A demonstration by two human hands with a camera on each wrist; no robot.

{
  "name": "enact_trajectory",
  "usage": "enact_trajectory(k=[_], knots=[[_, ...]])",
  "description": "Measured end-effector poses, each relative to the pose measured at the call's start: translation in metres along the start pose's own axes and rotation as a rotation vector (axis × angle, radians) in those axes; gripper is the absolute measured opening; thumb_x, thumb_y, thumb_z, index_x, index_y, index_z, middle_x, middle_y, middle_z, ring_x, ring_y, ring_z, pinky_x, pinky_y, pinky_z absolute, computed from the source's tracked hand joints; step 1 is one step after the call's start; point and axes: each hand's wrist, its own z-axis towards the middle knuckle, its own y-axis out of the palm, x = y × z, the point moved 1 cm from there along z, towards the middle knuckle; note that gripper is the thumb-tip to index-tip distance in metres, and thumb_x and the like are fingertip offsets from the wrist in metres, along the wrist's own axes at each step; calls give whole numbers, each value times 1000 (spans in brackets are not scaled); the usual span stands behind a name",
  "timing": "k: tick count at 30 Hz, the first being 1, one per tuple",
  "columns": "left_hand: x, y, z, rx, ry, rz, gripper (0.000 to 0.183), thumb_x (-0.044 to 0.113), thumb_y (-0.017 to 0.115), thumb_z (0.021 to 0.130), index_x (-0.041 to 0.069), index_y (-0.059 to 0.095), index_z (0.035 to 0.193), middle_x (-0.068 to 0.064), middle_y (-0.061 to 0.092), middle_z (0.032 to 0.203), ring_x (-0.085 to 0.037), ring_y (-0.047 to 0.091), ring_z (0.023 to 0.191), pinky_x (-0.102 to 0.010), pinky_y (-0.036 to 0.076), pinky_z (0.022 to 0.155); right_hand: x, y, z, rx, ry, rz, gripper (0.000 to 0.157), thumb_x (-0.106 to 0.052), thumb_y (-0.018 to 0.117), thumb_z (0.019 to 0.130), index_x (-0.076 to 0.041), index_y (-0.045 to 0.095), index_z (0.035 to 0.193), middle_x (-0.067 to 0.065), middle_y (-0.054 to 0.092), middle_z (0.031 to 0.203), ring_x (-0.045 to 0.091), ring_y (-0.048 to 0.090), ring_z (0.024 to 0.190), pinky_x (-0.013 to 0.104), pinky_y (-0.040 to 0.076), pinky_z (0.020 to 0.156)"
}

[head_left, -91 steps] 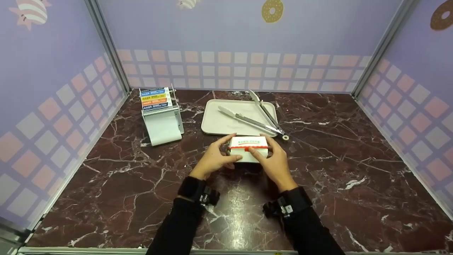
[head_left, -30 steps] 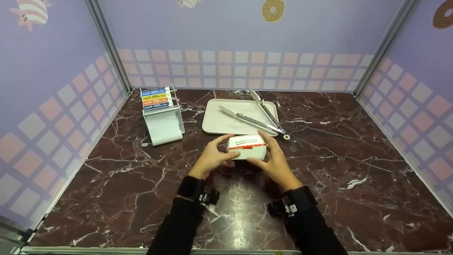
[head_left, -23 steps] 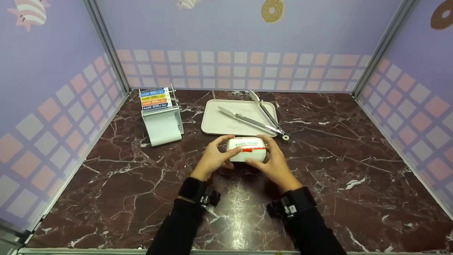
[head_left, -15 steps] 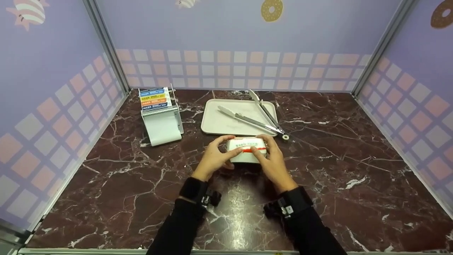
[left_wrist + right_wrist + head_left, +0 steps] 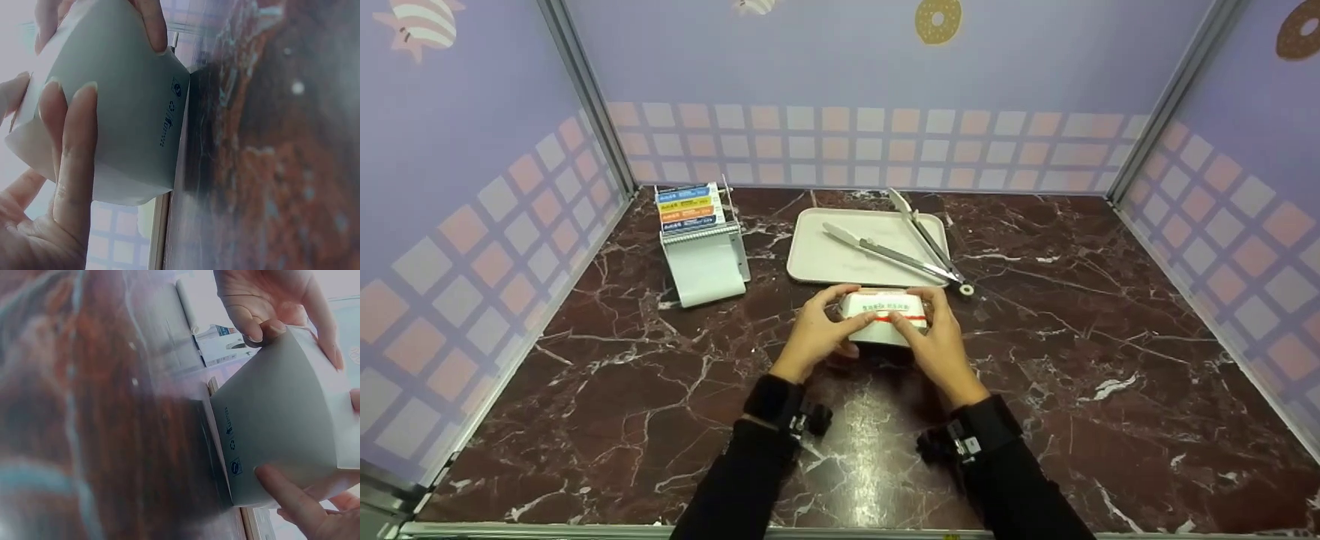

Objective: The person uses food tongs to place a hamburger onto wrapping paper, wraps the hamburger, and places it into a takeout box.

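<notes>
A white paper burger box (image 5: 885, 300) with green print and a red band is held between both hands in the middle of the head view. On its left side, my left hand (image 5: 819, 330) grips it, thumb over the front at the band. My right hand (image 5: 941, 341) grips the right side, its thumb also on the front by the band. The lid looks closed. In both wrist views, fingers spread over the box's pale front wall (image 5: 129, 112), which carries small dark print. Whether the box's base touches the table cannot be told.
Behind the box lies a cream tray (image 5: 802, 259) with metal tongs (image 5: 900, 259) across it, their joined end past its right front corner. A rack (image 5: 705, 255) with several coloured packets and a white sheet stands back left on the dark marbled table (image 5: 1110, 337). Patterned panels enclose the sides and back.
The box tilted and is level again, with the red band now lying flatter across the front. My right thumb dropped to the lower front, then came back up to the band. Tray and rack stay put.
</notes>
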Motion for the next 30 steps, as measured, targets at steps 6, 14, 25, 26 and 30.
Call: enact_trajectory(k=[6, 14, 25, 26, 30], knots=[[-2, 0, 2, -12, -15, -36, 54, 23, 82, 97, 8, 62, 145, -16, 56, 145, -17, 65, 50, -38, 63, 53, 1, -3, 1, -24, -3, 134, 38, -5, 76, 98, 5, 54, 128, 23, 61, 140, 35, 62, 133, 19, 54, 92], [-1, -3, 1, -99, -69, 6, 75, 18, 78, 99, 7, 41, 163, -26, 47, 157, -22, 73, 59, -37, 65, 61, 8, -9, 1, -103, -68, 190, 45, 6, 75, 95, 9, 51, 133, 27, 49, 152, 40, 51, 143, 20, 55, 98], [0, -7, -1, -95, -114, 43, 77, 26, 77, 101, 6, 37, 164, -30, 73, 112, -26, 77, 65, -39, 66, 67, 12, -12, 1, -159, -27, 27, 82, -6, 86, 89, 2, 44, 159, 27, 32, 168, 39, 40, 152, 28, 48, 112], [0, -8, -1, -96, -117, 43, 77, 26, 76, 101, 6, 37, 164, -30, 73, 114, -26, 77, 65, -39, 66, 68, 13, -13, 1, -167, -26, 25, 84, -6, 86, 89, 0, 43, 161, 26, 33, 169, 38, 40, 153, 30, 46, 115], [0, -10, 0, -113, -116, 37, 75, 25, 74, 103, 5, 36, 165, -31, 71, 119, -25, 77, 66, -43, 66, 71, 16, -17, 1, -202, -34, 71, 82, -3, 83, 92, -5, 41, 163, 20, 41, 166, 34, 43, 152, 43, 41, 121]])
